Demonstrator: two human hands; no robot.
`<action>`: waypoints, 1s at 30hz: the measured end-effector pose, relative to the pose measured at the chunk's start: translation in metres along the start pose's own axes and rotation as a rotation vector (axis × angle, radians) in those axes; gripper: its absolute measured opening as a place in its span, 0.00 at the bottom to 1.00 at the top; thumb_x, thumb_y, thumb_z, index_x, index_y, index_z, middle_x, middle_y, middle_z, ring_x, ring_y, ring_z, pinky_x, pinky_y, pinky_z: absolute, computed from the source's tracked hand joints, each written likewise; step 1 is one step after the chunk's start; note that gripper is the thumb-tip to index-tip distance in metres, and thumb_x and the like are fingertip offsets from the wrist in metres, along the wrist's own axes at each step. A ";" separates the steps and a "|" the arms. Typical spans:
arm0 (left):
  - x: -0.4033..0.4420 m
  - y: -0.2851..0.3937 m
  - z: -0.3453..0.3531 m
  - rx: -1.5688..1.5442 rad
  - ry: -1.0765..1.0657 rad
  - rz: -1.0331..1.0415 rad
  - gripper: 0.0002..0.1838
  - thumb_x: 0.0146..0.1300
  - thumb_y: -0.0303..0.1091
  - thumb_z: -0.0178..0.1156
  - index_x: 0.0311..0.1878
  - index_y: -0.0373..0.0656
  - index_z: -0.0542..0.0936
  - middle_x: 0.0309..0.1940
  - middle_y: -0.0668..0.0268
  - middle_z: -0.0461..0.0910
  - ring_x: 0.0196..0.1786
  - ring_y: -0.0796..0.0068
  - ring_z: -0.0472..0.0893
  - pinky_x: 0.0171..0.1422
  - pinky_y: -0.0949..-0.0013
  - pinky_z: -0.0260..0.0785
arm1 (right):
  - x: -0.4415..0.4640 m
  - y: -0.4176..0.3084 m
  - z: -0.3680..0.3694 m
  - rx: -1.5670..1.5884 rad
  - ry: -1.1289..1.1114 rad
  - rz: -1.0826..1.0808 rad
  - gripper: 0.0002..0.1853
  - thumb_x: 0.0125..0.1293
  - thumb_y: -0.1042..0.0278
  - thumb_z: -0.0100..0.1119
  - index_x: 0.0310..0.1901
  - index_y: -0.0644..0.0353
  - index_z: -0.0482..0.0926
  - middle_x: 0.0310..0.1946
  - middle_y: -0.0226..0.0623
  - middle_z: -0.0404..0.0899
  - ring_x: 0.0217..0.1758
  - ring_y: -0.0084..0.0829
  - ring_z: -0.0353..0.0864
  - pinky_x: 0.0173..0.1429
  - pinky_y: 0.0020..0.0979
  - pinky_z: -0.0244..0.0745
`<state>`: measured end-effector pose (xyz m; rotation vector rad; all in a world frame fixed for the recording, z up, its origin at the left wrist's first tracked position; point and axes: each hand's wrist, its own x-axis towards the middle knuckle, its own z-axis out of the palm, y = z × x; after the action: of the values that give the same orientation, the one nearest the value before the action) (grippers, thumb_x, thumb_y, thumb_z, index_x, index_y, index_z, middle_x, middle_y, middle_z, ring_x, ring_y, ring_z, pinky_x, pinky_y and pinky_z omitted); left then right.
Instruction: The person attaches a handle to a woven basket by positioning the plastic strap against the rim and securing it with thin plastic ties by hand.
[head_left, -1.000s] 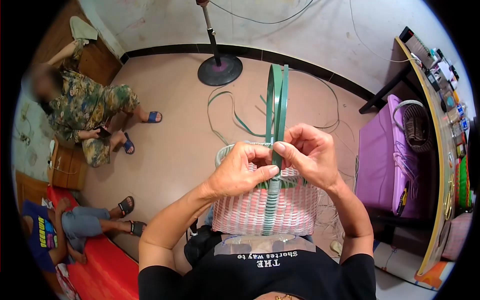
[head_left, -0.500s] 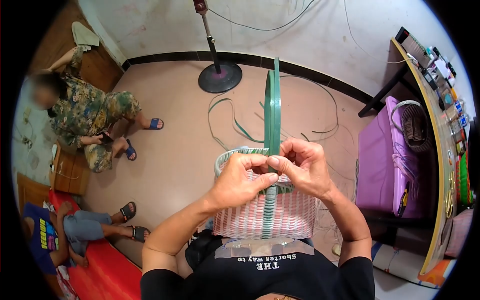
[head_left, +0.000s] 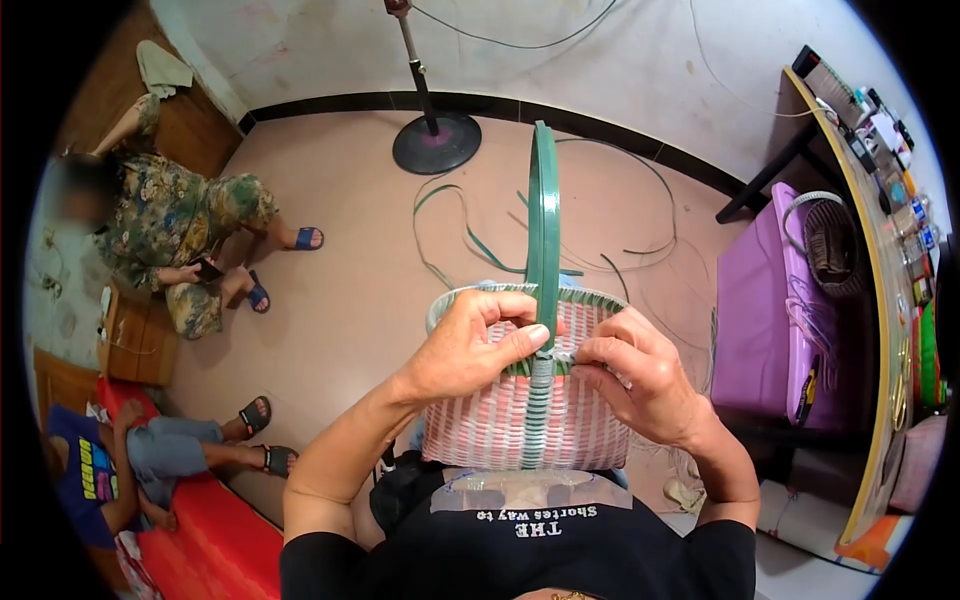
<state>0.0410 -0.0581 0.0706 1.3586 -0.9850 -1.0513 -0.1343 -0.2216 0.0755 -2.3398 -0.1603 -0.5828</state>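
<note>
A woven basket in pink and white with green bands stands upright against my front. Its tall green strap handle loops up from the rim. My left hand is closed around the foot of the handle, thumb on the near side. Just right of that foot, my right hand pinches at the near rim, where a short pale strip shows by the fingertips. The fingers hide most of that strip. Down the basket's near side runs a grey-green woven band, in line with the handle.
Loose green strips lie on the floor beyond the basket, near a round stand base. At right are a purple bin and a cluttered table. Two people sit at left, one on a red seat.
My right hand has left the handle and moved right and down to the rim. The handle's two straps now sit together as one loop. My left hand stays at its foot.
</note>
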 end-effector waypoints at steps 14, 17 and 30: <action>-0.009 0.002 0.014 0.268 0.117 0.194 0.11 0.62 0.23 0.65 0.48 0.32 0.81 0.36 0.64 0.81 0.41 0.77 0.78 0.49 0.70 0.72 | 0.010 -0.028 -0.018 0.493 -0.262 0.442 0.13 0.68 0.71 0.61 0.25 0.65 0.78 0.15 0.32 0.73 0.17 0.20 0.67 0.23 0.28 0.60; -0.010 -0.001 0.017 0.286 0.153 0.215 0.14 0.61 0.24 0.66 0.50 0.33 0.82 0.41 0.62 0.83 0.46 0.74 0.80 0.53 0.69 0.73 | 0.025 -0.024 -0.005 0.782 -0.186 0.639 0.14 0.71 0.67 0.61 0.28 0.66 0.78 0.18 0.25 0.71 0.22 0.11 0.64 0.24 0.22 0.57; -0.017 -0.007 0.007 0.136 0.228 0.211 0.06 0.65 0.25 0.64 0.41 0.32 0.84 0.32 0.64 0.84 0.37 0.78 0.81 0.45 0.70 0.74 | 0.068 -0.010 -0.005 0.906 -0.134 0.713 0.20 0.78 0.56 0.54 0.34 0.66 0.81 0.24 0.31 0.78 0.19 0.13 0.66 0.23 0.18 0.59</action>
<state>0.0298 -0.0435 0.0648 1.4146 -1.0174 -0.6655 -0.0781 -0.2208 0.1162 -1.3962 0.2926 0.0323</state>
